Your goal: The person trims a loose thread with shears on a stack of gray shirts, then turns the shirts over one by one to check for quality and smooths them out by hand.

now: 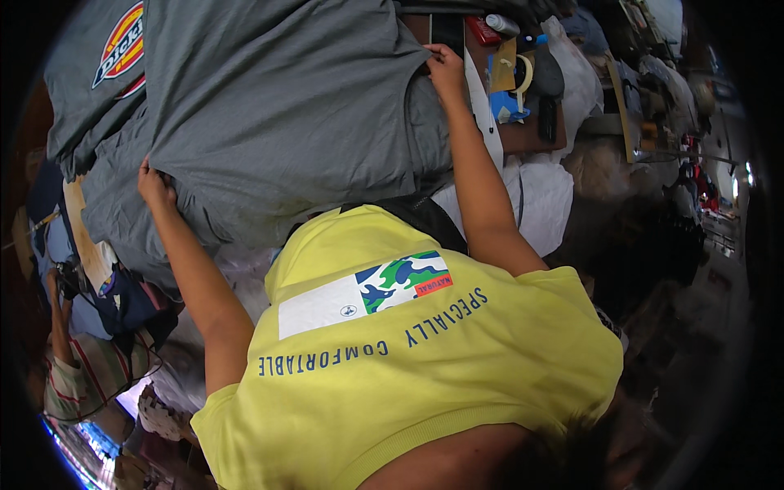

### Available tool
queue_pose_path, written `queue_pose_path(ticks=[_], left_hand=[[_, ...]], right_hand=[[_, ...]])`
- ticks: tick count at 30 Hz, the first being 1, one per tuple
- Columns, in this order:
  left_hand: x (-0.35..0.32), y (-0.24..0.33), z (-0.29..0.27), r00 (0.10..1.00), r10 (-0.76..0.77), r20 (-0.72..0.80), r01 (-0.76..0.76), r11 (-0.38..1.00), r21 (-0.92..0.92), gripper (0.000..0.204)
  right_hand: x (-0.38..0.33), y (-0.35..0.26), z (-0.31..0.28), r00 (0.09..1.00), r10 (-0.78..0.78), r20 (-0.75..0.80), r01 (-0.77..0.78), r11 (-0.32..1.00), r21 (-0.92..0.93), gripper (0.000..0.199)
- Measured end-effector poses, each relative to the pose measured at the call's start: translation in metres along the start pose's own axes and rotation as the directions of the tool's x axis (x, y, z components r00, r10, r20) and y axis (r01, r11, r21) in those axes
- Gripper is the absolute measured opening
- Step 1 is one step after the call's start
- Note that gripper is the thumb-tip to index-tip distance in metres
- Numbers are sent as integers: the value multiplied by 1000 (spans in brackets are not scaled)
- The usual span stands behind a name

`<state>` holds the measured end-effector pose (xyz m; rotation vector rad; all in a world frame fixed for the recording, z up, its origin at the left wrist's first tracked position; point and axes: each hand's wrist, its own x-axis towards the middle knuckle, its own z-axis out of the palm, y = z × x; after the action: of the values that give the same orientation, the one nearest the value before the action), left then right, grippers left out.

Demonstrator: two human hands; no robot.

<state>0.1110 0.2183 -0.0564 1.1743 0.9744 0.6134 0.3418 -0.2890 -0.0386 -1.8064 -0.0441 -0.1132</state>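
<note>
A large grey shirt (pixel 278 106) lies spread across a pile of grey garments in the upper left. My left hand (pixel 155 186) grips its lower left edge, fingers closed on the cloth. On the far right edge of the same shirt, my right hand (pixel 445 67) pinches the fabric. Both arms stretch out from my yellow shirt (pixel 408 367), which fills the lower middle. Another grey garment with a red, yellow and blue logo patch (pixel 118 45) lies at the top left.
Right of the shirt, a brown table (pixel 523 135) holds a tape roll (pixel 523 73), a blue item, a red object and a dark flat device (pixel 547 118). White plastic bags (pixel 543 200) sit below it. Another person in a striped top (pixel 86 376) is at lower left.
</note>
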Motion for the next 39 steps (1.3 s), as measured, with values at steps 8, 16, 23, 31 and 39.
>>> queue_pose_path(ticks=[8,16,23,31,39], left_hand=[[-8,3,10,1000,-3,-25,3,1000,-6,19],[-3,-3,7,998,55,-22,-55,998,25,18],[6,-10,-2,995,98,24,-98,995,-3,25],[2,-8,-4,994,108,-1,-108,993,46,25],[-3,2,13,985,155,78,-165,974,153,28]], right_hand=[[-5,-3,-1,998,-64,-29,59,987,-148,17],[-54,-21,18,748,-465,474,631,720,-290,20],[-61,-10,29,822,-424,379,556,742,-376,27],[-54,-26,30,891,-448,72,400,702,-589,39],[-18,-19,10,917,-317,242,399,733,-551,31]])
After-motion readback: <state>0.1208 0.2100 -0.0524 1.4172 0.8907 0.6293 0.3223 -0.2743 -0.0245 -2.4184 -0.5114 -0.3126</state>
